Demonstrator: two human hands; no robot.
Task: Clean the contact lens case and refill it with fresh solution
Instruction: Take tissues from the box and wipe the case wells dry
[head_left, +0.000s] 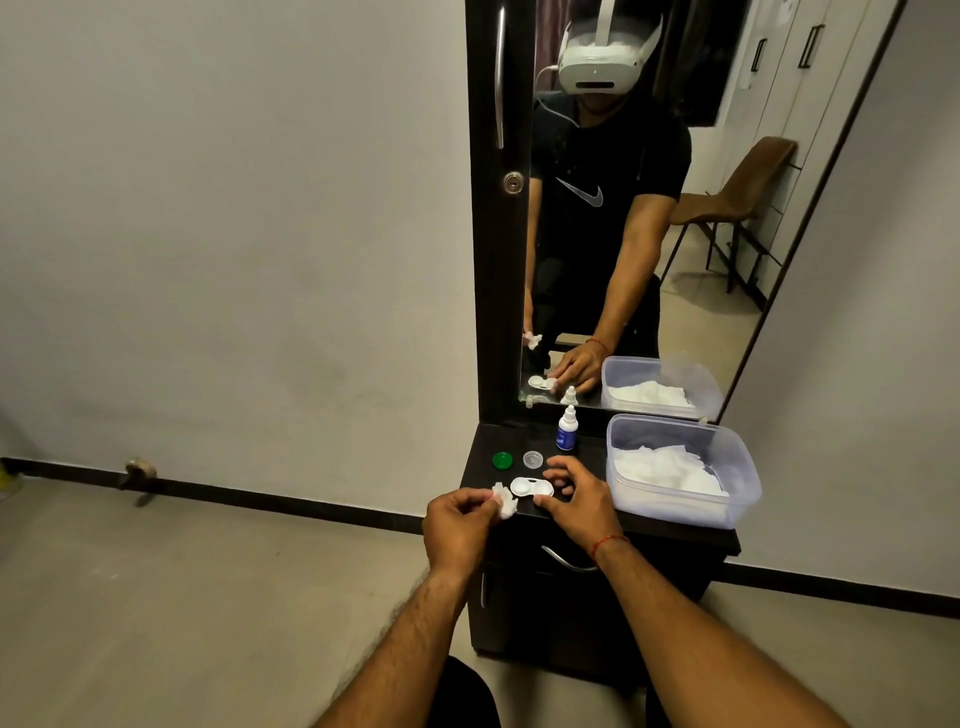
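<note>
A white contact lens case (530, 487) with both wells uncapped lies on the dark dresser top (587, 441). My right hand (576, 501) pins the case's right end with thumb and fingers. My left hand (460, 525) pinches a crumpled white tissue (505, 501) just left of the case, touching its left edge. A green cap (502, 460) and a clear cap (533, 459) rest behind the case. The small solution bottle (567, 428), white with a blue label, stands upright farther back.
A clear plastic tub (680, 470) of white tissues sits on the right of the dresser top. A tall mirror (649, 208) rises behind, with a dark door panel (498, 234) on its left. A drawer handle (566, 558) is below. Bare floor lies to the left.
</note>
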